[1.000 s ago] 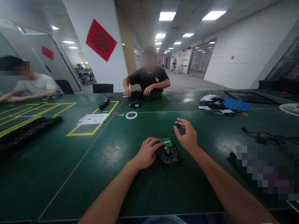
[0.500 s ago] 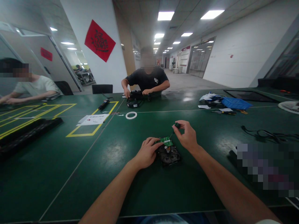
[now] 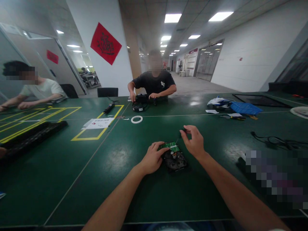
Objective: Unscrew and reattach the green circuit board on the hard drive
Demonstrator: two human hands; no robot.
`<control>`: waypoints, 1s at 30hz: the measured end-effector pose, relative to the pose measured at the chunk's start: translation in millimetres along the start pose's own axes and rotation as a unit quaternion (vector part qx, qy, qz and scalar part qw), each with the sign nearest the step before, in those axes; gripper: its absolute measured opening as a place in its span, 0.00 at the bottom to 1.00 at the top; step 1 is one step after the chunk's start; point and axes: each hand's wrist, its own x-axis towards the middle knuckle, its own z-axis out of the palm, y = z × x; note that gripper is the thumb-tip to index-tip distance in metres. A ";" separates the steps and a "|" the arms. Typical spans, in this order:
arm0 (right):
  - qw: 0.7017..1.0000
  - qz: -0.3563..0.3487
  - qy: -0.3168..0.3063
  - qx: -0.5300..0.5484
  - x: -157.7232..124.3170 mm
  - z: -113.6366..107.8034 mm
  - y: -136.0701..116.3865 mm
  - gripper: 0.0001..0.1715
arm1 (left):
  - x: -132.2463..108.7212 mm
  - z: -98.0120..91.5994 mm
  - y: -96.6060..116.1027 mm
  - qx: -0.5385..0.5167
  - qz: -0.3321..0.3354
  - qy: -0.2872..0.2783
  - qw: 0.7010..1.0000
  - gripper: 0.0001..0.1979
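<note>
In front of me a hard drive lies on the green table, its green circuit board facing up at the far end. My left hand grips the drive's left side, with the thumb and fingertips resting on the board. My right hand is closed around the dark handle of a small screwdriver. Its thin shaft slants down to the board's right corner; whether the tip touches a screw is too small to tell.
A white tape ring and a paper sheet lie ahead on the left. On the right are a blue tray, a yellow-black screwdriver and a black cable. Two people sit across the table and at the left.
The whole view has shifted slightly, so things appear a little further right. My hands stay on the hard drive and the screwdriver, and the screwdriver's handle has turned a little in my right fingers.
</note>
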 end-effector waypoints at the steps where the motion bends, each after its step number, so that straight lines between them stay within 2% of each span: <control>1: 1.000 -0.010 -0.002 -0.014 0.3 -1.1 -0.8 0.15 | -0.3 0.5 -0.3 -0.001 -0.002 0.001 1.000 0.38; 7: 1.000 -0.024 0.020 0.000 1.4 0.5 -3.6 0.17 | -1.0 1.9 -1.7 -0.003 -0.015 -0.003 1.000 0.39; 15: 1.000 -0.022 -0.012 -0.014 1.5 -2.9 -7.4 0.18 | -0.9 2.0 -2.2 -0.009 -0.018 -0.006 1.000 0.38; 20: 1.000 0.005 0.018 0.023 0.0 0.7 -4.8 0.19 | -0.7 1.2 -2.1 -0.013 -0.018 -0.004 1.000 0.39; 24: 0.998 0.017 0.011 0.054 -2.6 4.4 -3.2 0.20 | -0.3 1.6 -2.7 -0.014 -0.018 -0.004 1.000 0.39; 30: 0.995 0.094 0.014 0.037 0.1 1.9 -10.0 0.23 | -0.6 3.5 -3.9 -0.015 -0.018 -0.004 1.000 0.39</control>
